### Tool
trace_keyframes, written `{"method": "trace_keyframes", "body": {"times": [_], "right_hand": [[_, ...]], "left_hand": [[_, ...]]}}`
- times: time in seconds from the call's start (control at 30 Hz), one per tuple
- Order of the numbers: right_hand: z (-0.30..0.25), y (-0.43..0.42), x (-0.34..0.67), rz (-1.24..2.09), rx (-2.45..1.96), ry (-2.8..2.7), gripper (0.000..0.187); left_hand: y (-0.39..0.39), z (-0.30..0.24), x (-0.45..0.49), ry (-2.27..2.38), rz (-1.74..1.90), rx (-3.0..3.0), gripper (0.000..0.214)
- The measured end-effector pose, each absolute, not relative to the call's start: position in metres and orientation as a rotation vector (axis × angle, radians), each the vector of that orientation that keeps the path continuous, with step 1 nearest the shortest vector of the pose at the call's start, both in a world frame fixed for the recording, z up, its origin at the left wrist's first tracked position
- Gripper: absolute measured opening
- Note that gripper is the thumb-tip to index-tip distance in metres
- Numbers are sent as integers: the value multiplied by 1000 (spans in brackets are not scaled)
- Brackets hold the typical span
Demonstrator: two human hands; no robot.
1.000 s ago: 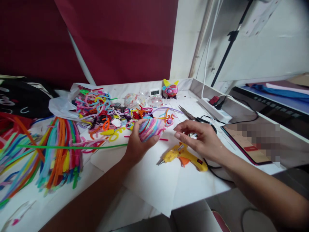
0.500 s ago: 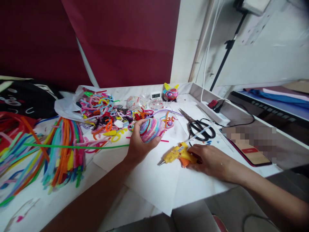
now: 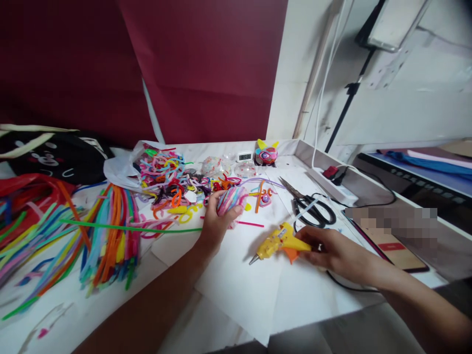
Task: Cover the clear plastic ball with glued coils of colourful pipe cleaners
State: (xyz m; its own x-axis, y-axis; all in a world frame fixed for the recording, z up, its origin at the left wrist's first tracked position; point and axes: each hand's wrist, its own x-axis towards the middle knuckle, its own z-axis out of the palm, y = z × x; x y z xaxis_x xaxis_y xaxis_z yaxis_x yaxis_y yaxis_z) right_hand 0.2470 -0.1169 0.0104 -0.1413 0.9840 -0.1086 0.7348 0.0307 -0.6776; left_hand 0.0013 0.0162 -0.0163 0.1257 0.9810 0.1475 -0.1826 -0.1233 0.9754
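My left hand [image 3: 217, 223] is closed around a ball wrapped in multicoloured pipe cleaners [image 3: 232, 200], its thumb along the near side. A yellow hot glue gun [image 3: 277, 241] with an orange trigger is in my right hand [image 3: 328, 250], gripped at the handle. Its metal nozzle points left and down over the white paper [image 3: 243, 275], and a clear glue stick sticks out of its back. Behind the glue gun lie black-handled scissors [image 3: 309, 204]. Just right of the ball are an orange pipe cleaner piece [image 3: 259, 196] and a small coiled shape [image 3: 265, 198].
Bundled pipe cleaners [image 3: 114, 236] lie at left, with a green one [image 3: 147, 229] stretching toward my left hand. Behind are a pile of bent pieces [image 3: 165, 169], a small digital clock [image 3: 244, 156] and a yellow-eared figure [image 3: 267, 153]. A power strip [image 3: 334, 186] and a phone [image 3: 394, 248] are at right.
My right hand has lifted the glue gun slightly off the paper. The ball has turned in my left hand. The whole view has shifted a little.
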Motion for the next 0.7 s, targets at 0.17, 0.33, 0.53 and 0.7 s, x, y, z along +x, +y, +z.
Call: {"method": "trace_keyframes", "body": {"times": [0.17, 0.33, 0.53, 0.7], "right_hand": [[25, -128, 245, 581, -1583, -1618, 45], [37, -124, 233, 309, -1543, -1336, 34], [21, -109, 221, 344, -1449, -1329, 27], [-1, -100, 212, 383, -1310, -1357, 24]], "left_hand": [[18, -17, 1, 885, 1256, 1139, 45], [16, -13, 3, 857, 1222, 1092, 43], [12, -12, 2, 751, 1143, 1008, 44], [12, -15, 1, 679, 1057, 990, 50]]}}
